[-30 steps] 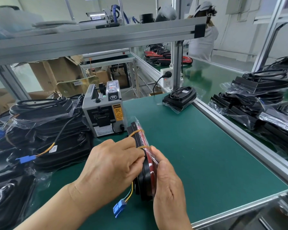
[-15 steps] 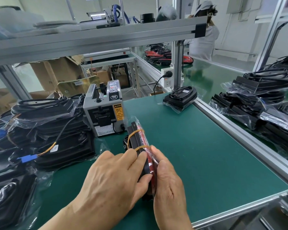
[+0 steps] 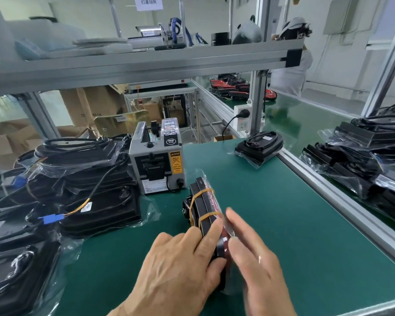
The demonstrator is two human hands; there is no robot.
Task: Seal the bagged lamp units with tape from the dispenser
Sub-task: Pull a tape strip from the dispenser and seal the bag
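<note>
"Where's the lamp just now?"

"The bagged lamp unit point(image 3: 203, 201) stands on its edge on the green counter point(image 3: 294, 224), right in front of me, two yellow rubber bands point(image 3: 204, 192) round it under the plastic. My left hand point(image 3: 180, 267) grips its near end – fingers curled over the top edge, thumb at the end."

"And the other hand?"

"Half a second ago my right hand point(image 3: 255, 258) was closed against the bag's right side. Now its fingers are straight and spread. It's blurred, so I can't tell if it still touches."

"The tape?"

"The tape dispenser point(image 3: 156, 163) sits at 11 o'clock from the unit, where it was – neither hand on it. The pile of bagged units point(image 3: 89, 190) lies at 9 o'clock, another bagged unit point(image 3: 260, 144) at 1 o'clock."
</note>
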